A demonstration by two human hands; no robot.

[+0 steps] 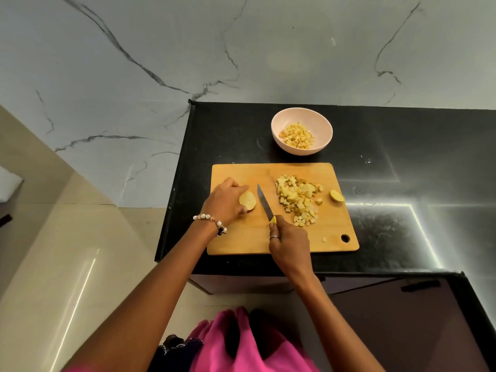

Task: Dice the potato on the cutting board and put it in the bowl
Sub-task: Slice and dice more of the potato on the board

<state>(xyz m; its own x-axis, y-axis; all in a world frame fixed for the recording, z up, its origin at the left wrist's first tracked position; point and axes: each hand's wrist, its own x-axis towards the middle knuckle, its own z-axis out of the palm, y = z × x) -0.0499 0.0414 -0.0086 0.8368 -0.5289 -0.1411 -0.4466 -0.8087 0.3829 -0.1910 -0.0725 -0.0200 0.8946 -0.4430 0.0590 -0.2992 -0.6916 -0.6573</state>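
A wooden cutting board [241, 237] lies on the black counter. My left hand [224, 198] holds a potato piece [248, 201] on the board's left side, fingers curled over it. My right hand [288, 242] grips the yellow handle of a knife [264, 202], whose blade points away from me, just right of the potato piece. A heap of diced potato [299, 200] lies on the board's right half, with a small potato end [336, 196] beside it. Behind the board stands a pale pink bowl [319, 122] holding diced potato [298, 136].
The black counter [402, 170] ends just left of the board, with beige floor tiles [67, 251] below. A marble wall [188, 49] rises behind. One loose dice [324, 239] lies near the board's hanging hole. A dark cabinet corner [429, 304] juts at lower right.
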